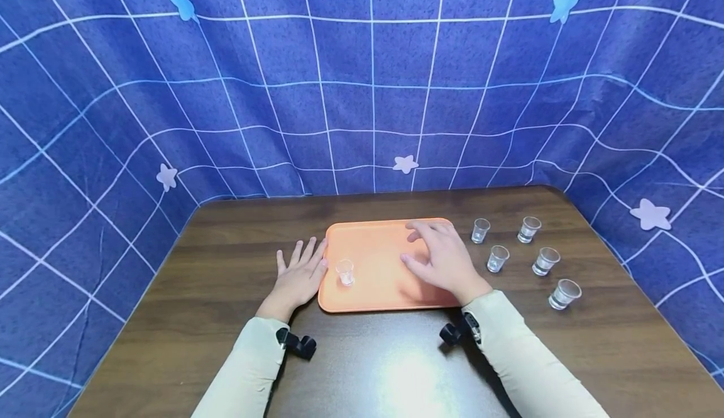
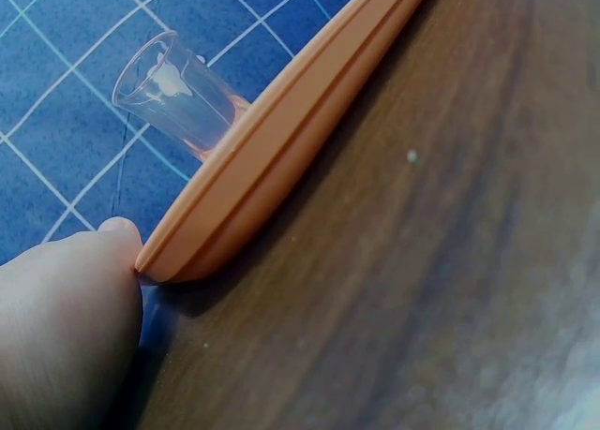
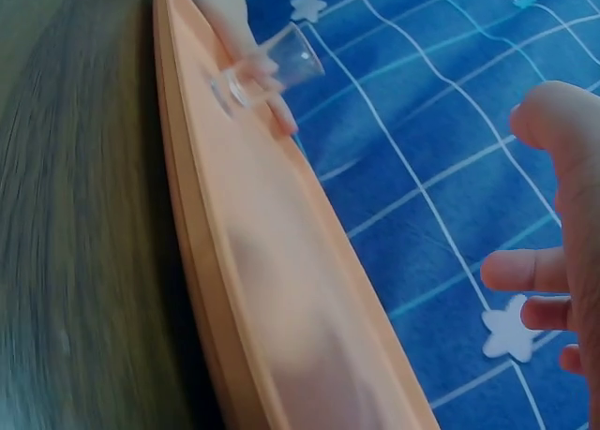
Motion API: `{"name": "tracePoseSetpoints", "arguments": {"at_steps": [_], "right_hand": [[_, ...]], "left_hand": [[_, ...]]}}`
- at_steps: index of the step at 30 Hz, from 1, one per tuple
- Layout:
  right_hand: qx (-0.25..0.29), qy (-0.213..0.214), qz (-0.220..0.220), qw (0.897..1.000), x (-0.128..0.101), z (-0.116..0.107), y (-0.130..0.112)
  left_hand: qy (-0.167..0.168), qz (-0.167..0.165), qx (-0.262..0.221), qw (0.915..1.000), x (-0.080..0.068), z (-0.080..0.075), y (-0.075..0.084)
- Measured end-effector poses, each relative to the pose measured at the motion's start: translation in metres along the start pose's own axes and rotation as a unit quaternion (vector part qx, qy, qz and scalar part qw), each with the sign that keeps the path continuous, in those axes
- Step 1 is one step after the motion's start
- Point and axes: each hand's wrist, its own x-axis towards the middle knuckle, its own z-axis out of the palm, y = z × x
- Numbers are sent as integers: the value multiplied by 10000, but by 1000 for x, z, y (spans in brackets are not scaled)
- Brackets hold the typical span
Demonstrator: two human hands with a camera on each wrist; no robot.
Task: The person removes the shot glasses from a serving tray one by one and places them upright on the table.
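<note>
Head looks down; wrists skim close, sharing the tray (image 1: 384, 236).

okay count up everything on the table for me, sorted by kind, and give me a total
Small clear glasses: 6, that is 1 on the tray and 5 on the table to its right
Orange tray: 1
Total: 7 things on the brown table

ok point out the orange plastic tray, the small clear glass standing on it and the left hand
orange plastic tray (image 1: 380, 241): head view, bare floor of the tray
small clear glass (image 1: 345, 272): head view, side wall of the glass
left hand (image 1: 298, 278): head view, back of the hand
</note>
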Motion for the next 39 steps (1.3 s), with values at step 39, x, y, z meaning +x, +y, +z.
{"name": "tracePoseSetpoints", "arguments": {"at_steps": [39], "right_hand": [[596, -1450, 225, 9874, 23, 88, -61]], "left_hand": [[108, -528, 0, 9985, 4, 1, -8]]}}
